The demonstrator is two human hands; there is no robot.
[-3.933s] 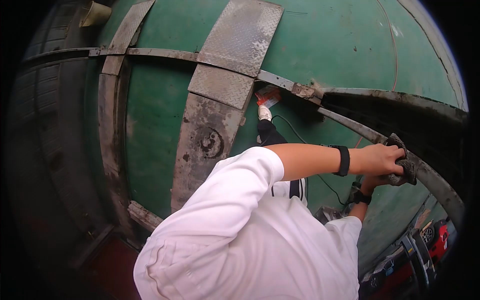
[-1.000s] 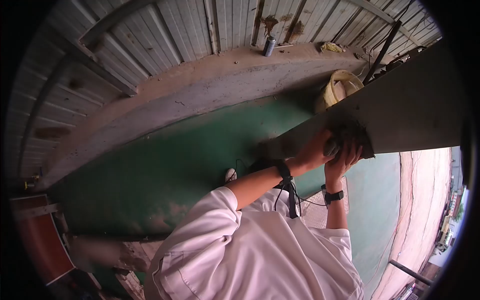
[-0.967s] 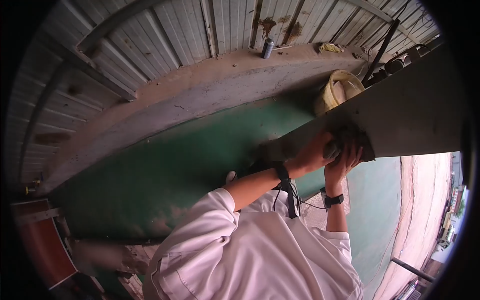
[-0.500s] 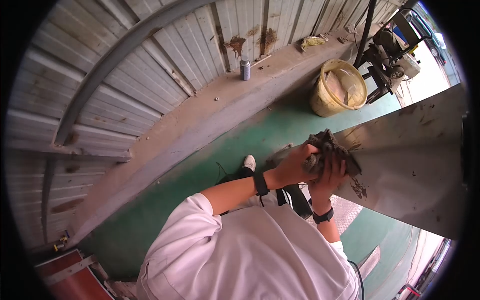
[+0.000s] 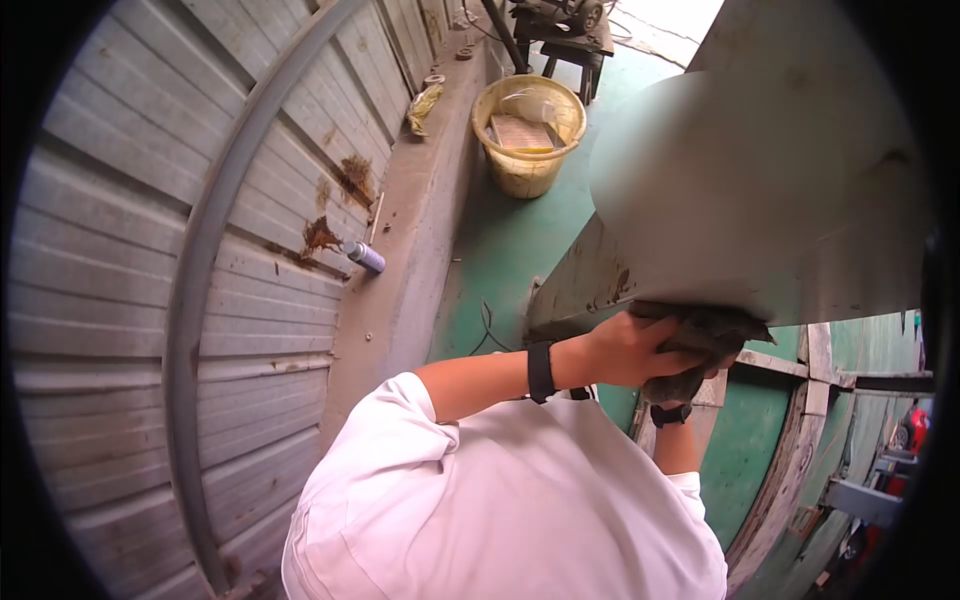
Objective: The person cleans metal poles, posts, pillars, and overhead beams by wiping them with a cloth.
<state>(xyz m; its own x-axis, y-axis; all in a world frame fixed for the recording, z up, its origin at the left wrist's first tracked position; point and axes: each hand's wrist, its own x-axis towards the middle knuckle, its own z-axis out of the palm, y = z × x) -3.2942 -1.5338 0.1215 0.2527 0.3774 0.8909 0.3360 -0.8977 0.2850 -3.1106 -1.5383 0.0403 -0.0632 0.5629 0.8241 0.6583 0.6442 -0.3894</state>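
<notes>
A dark, dirty rag (image 5: 735, 325) is bunched at the lower edge of a large grey metal sheet (image 5: 730, 265). My left hand (image 5: 625, 350) is closed around the left part of the rag, fingers curled into the cloth. My right hand (image 5: 722, 366) grips the rag from below and behind; most of its fingers are hidden by the cloth. Both wrists wear black bands. Brown smears mark the left part of the sheet, and a patch of its surface looks blurred.
At left, a corrugated wall (image 5: 120, 300) rises above a concrete ledge (image 5: 400, 220) holding a spray can (image 5: 364, 256) and a crumpled yellow wrapper (image 5: 424, 110). A yellow bucket (image 5: 525, 178) with things inside stands on the green floor (image 5: 500, 235). Behind it is a machine on a stand (image 5: 565, 35).
My view has turned, so the wall, can and bucket sit differently in it. Both hands and the rag are now at the sheet's lower edge instead of on its marked face.
</notes>
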